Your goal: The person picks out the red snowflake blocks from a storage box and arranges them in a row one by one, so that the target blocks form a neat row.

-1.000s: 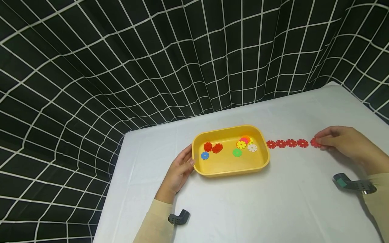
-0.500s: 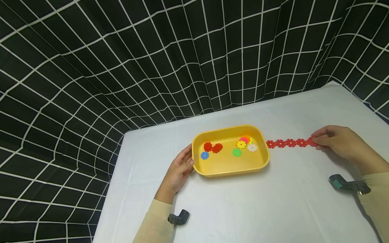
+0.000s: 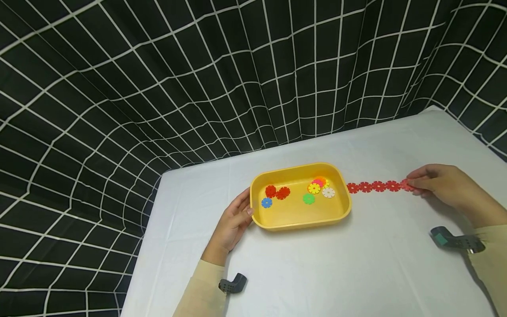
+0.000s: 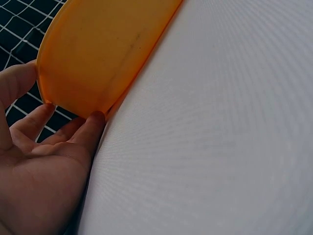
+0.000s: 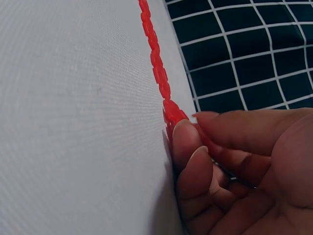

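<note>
My left hand [image 3: 233, 223] holds the left end of a yellow plastic tray [image 3: 301, 226], thumb at the rim and fingers against the outer wall. The left wrist view shows the fingertips on the wall of the tray [image 4: 112, 54]. At the right, my right hand [image 3: 441, 187] pinches a red notched plastic disc [image 3: 405, 185] between thumb and fingers, which partly hide it. This disc sits right at the end of a row of several red discs [image 3: 379, 186] on the table, running toward the tray's right side. In the right wrist view the row [image 5: 155, 58] leads straight to the fingertips.
Inside the tray, a few red discs [image 3: 283, 193] and a blue disc [image 3: 267, 202] lie at the left. Yellow, pink, orange, green [image 3: 309, 199] and white discs [image 3: 328, 192] lie toward its right. Behind the white-covered table [image 3: 317, 273] hangs a dark grid-patterned curtain [image 3: 222, 88].
My right hand has moved left with the red disc, closing the gap to the end of the row. My left hand and the tray have stayed nearly still.
</note>
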Available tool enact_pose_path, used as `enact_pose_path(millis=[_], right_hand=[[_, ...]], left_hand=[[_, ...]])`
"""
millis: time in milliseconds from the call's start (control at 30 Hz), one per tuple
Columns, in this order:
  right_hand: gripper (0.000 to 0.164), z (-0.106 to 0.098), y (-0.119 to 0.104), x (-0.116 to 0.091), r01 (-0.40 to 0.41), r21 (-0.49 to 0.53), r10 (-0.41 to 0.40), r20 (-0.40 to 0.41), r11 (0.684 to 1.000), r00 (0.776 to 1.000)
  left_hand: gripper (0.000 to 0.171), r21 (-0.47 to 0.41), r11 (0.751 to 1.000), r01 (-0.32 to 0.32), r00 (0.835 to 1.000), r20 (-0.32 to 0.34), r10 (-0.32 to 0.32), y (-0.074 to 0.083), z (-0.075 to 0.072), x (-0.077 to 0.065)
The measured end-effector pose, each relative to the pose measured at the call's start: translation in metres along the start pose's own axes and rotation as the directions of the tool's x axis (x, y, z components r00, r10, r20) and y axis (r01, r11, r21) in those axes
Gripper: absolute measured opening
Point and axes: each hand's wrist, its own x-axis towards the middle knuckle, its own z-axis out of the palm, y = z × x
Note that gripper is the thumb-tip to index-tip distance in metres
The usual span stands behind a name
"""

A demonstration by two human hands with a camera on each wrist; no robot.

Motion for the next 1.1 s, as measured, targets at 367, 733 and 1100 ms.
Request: enact_pose_path(millis=[367,733,1100], right_hand=[[0.048,0.002,-0.001,-0.002,0.002,0.013,-0.002,-0.051,1.000,0.999],[0.055,0.002,-0.005,-0.002,0.013,0.024,-0.012,-0.054,1.000,0.998],[0.056,0.010,-0.042,-0.014,0.164,0.155,-0.158,-0.049,0.974,0.986]], left_hand=[[0.062,0.011,1.000,0.007,1.000,-0.005,-0.007,0.000,-0.001,0.000],[0.062,0.008,1.000,0.005,1.000,-0.013,-0.005,0.000,0.001,0.000],[0.061,0.023,1.000,0.007,1.000,-0.025,-0.007,-0.001,0.000,0.001]])
